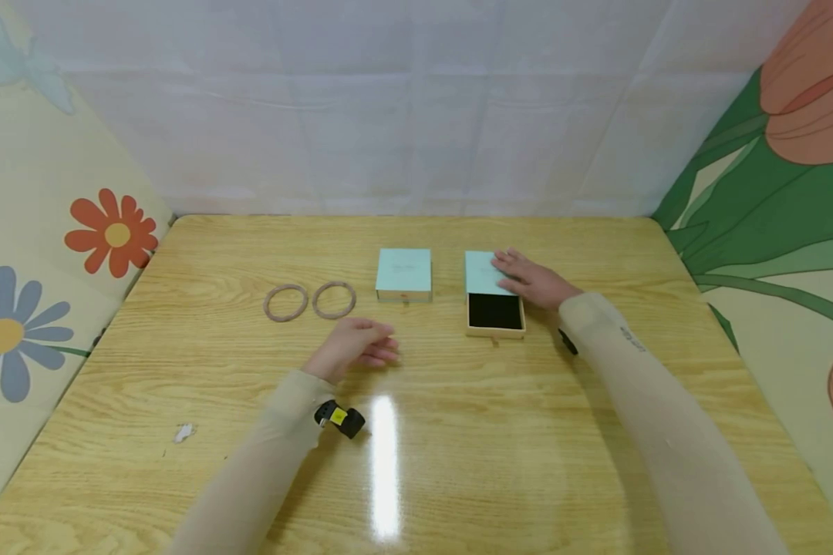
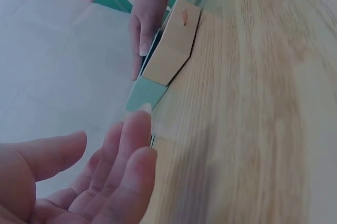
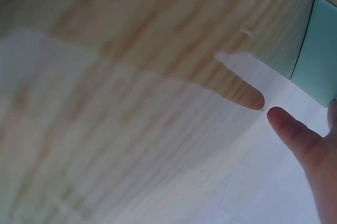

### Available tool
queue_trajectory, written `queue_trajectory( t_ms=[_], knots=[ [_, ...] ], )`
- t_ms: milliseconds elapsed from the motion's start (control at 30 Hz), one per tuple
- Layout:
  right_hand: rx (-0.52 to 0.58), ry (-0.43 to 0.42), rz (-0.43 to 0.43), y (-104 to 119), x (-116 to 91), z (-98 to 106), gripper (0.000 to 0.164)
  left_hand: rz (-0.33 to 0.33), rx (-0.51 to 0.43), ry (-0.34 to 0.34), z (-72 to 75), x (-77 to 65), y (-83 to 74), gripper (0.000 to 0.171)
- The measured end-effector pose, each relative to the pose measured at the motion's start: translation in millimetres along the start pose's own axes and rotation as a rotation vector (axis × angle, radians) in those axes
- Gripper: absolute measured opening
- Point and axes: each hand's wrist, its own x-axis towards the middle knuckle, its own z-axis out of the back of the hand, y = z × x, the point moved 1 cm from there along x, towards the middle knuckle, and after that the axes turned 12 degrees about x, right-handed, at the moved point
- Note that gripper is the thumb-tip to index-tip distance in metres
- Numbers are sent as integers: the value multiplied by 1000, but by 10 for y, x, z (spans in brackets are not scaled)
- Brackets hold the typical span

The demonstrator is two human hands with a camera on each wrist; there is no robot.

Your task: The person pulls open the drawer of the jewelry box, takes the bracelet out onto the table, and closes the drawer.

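A mint-green drawer box (image 1: 483,270) stands right of centre with its drawer (image 1: 496,312) pulled out toward me, its black lining in sight. Across the box's top rest the fingers of my right hand (image 1: 536,282); in the right wrist view one digit (image 3: 295,132) extends beside the mint box side (image 3: 318,50). My left hand (image 1: 354,347) hovers over the table, its fingers loosely bent around nothing, as the left wrist view also shows. Nearest to it lie two brownish rings (image 1: 335,300), side by side, and a second mint-green box (image 1: 404,271) with its drawer in.
The wooden table (image 1: 458,432) meets a pale cloth backdrop (image 1: 416,116) at its far edge. Floral panels (image 1: 14,231) rise on both sides. A small white mark (image 1: 183,432) shows on the table at the left front.
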Motion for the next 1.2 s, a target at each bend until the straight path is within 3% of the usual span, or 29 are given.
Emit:
queue_trajectory(
  t_ms=[1200],
  knots=[
    [-5, 2, 5, -14, 6, 8, 66, 8, 11, 47, -336, 41, -109, 29]
  ],
)
